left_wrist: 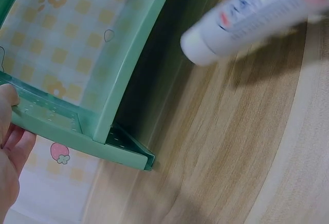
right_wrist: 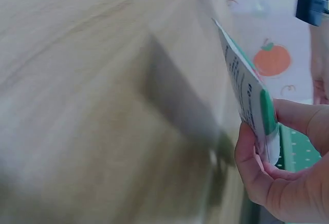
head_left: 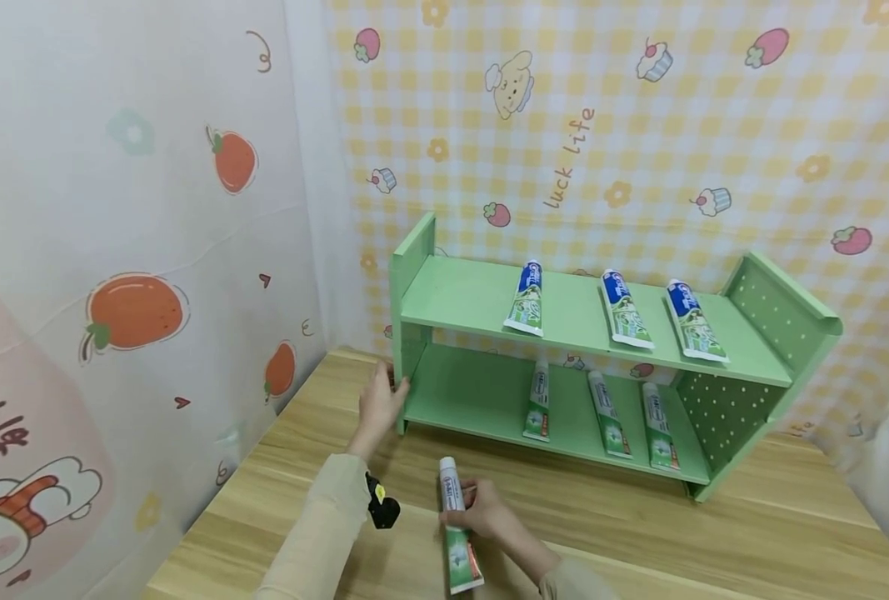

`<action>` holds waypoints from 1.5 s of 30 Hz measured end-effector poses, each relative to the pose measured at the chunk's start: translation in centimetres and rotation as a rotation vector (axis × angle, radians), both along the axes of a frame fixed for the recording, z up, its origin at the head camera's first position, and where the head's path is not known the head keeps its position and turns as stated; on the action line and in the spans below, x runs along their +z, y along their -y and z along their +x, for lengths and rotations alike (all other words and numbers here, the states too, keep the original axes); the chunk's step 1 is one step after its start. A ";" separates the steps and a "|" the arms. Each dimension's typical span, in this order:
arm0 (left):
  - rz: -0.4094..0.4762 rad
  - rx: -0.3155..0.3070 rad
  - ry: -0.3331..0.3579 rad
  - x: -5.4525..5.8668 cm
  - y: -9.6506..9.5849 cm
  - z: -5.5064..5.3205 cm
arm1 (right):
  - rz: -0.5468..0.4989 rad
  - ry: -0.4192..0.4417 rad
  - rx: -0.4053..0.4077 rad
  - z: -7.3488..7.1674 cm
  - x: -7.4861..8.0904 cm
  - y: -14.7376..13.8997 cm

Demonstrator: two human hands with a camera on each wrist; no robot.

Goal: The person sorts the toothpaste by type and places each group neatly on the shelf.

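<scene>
My right hand (head_left: pixel 483 510) grips a white and green toothpaste tube (head_left: pixel 453 500) by its middle, in front of the shelf's left end. The cap end points toward the shelf, and the flat crimped end toward me. In the right wrist view, thumb and fingers pinch the tube (right_wrist: pixel 245 88) from both sides, its printed back showing. At the left side panel of the green two-tier shelf (head_left: pixel 489 427), my left hand (head_left: pixel 380 408) holds the panel's front edge. The left wrist view shows the thumb and fingers of my left hand (left_wrist: pixel 11 149) on either side of that edge.
Three blue and green toothpaste tubes, one of them a middle tube (head_left: pixel 626 308), lie on the upper tier. The lower tier bears three white and green tubes, including a leftmost tube (head_left: pixel 537 402). Wooden tabletop (head_left: pixel 781 533) surrounds the shelf, with a patterned cloth (head_left: pixel 624 133) behind.
</scene>
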State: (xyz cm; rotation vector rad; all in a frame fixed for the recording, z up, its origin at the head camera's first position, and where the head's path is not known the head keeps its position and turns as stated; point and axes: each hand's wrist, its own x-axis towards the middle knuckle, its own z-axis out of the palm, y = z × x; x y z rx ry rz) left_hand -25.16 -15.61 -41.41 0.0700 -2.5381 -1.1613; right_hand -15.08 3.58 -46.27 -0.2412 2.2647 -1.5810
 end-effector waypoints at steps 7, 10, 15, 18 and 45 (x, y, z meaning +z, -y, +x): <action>-0.004 -0.003 0.004 0.0 0.1 0.0 | 0.037 -0.015 -0.054 -1.4 2.2 -0.7; -0.005 -0.009 0.001 -0.1 0.1 0.0 | 0.054 -0.022 -0.096 -2.4 3.0 -0.9; -0.012 -0.005 -0.001 -0.1 0.1 0.0 | 0.041 0.002 -0.159 -5.1 3.9 -1.1; -0.017 0.003 -0.004 0.0 0.2 -0.1 | 0.043 0.005 -0.196 -7.0 4.2 -0.9; -0.026 0.035 -0.065 -0.7 -0.2 0.0 | 0.036 -0.079 -0.377 -15.4 3.5 -0.4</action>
